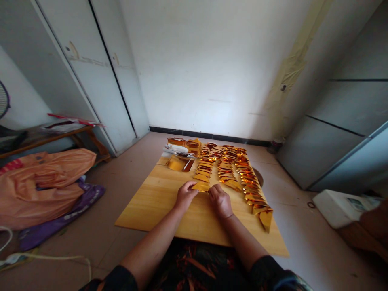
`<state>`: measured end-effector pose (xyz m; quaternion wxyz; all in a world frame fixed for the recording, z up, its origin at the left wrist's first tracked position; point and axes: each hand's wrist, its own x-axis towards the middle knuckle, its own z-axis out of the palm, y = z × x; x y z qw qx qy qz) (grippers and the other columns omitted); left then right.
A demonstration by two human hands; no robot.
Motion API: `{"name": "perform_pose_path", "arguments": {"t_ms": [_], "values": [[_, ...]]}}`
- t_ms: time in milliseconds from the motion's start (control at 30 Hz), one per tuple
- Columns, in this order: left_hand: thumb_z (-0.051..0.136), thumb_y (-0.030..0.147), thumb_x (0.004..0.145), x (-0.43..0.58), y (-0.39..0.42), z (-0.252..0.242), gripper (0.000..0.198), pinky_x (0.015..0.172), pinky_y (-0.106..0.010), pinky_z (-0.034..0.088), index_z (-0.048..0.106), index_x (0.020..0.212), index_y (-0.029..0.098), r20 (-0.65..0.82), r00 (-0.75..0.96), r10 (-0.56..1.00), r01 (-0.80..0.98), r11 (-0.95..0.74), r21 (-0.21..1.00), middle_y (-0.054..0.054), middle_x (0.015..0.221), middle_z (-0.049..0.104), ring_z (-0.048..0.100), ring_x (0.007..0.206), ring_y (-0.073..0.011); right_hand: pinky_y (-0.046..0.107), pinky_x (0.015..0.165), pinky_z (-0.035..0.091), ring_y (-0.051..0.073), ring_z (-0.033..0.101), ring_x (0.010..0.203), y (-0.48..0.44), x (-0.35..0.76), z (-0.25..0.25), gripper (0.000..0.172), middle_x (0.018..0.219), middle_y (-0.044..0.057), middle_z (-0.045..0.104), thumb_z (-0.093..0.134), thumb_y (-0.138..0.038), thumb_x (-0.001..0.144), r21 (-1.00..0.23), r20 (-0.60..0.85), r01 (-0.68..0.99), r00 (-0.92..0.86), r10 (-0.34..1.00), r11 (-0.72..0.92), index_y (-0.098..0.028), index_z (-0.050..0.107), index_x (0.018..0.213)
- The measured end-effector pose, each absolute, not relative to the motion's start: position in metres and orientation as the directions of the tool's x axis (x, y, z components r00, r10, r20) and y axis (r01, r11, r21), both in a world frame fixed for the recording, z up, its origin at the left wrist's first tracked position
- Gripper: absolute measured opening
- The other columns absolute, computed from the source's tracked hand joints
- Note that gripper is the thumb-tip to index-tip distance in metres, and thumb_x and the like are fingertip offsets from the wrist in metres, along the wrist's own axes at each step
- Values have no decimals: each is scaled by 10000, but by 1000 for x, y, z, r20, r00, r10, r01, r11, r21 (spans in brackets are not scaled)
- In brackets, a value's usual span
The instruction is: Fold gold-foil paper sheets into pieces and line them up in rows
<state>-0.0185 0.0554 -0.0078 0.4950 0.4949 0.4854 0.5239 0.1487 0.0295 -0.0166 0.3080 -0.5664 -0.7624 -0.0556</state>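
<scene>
Between my hands is a folded piece of gold foil paper [200,186], held flat just above the wooden board. My left hand [185,195] pinches its left end, and my right hand [220,201] grips the right end with curled fingers. Just beyond it, rows of folded gold foil paper pieces [226,167] overlap one another on the board. The right-hand row [250,188] runs nearest to me. Left of the rows lies a stack of flat gold sheets [176,163].
The wooden board [145,206] forms the work surface. White wrapping [176,149] lies at its far left corner. Orange and purple bags [45,182] sit on the floor at left, near a wooden bench [91,141]. A white box [338,208] stands at right, by a fridge [330,149].
</scene>
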Motion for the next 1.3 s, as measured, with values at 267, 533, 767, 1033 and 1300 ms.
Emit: {"name": "perform_pose_path", "arguments": {"t_ms": [267,533,767,1033,1300], "values": [[670,161,558,-14,59,-14,251,694,-255,515,678,808,152,8,-128,992,-161,-28,986,-36,818,709,642,772,-177,183,590,390,106,535,643,30,146,-16,247,803,35,578,418,-147,893,-366,606,831,-128,785,418,-199,592,725],[683,161,521,-2,50,-7,309,668,-240,504,658,828,129,-112,-78,991,-381,74,922,-28,791,688,627,716,-142,244,507,443,128,536,523,42,132,-19,297,710,-17,597,562,-330,716,-960,220,245,372,902,133,-196,519,977],[666,174,542,8,40,-3,248,621,-219,463,650,786,129,-82,-37,996,-260,70,963,4,700,664,598,647,-126,229,481,443,135,555,512,40,120,-9,339,610,-55,593,602,-323,622,-990,52,-108,348,936,95,-214,482,919],[647,215,644,5,39,-6,229,652,-239,476,652,859,133,-17,43,999,-50,19,999,-15,759,684,632,712,-162,231,517,474,150,606,606,42,123,-10,297,711,-10,651,591,-327,628,-991,115,-31,339,934,133,-206,510,887],[549,37,704,2,38,-3,499,1007,-393,438,598,1165,220,487,104,867,450,-478,754,-65,1155,649,572,1106,-209,223,578,437,155,619,613,29,126,8,182,701,-3,673,517,-220,741,-770,343,612,162,925,179,-214,604,900]]}}
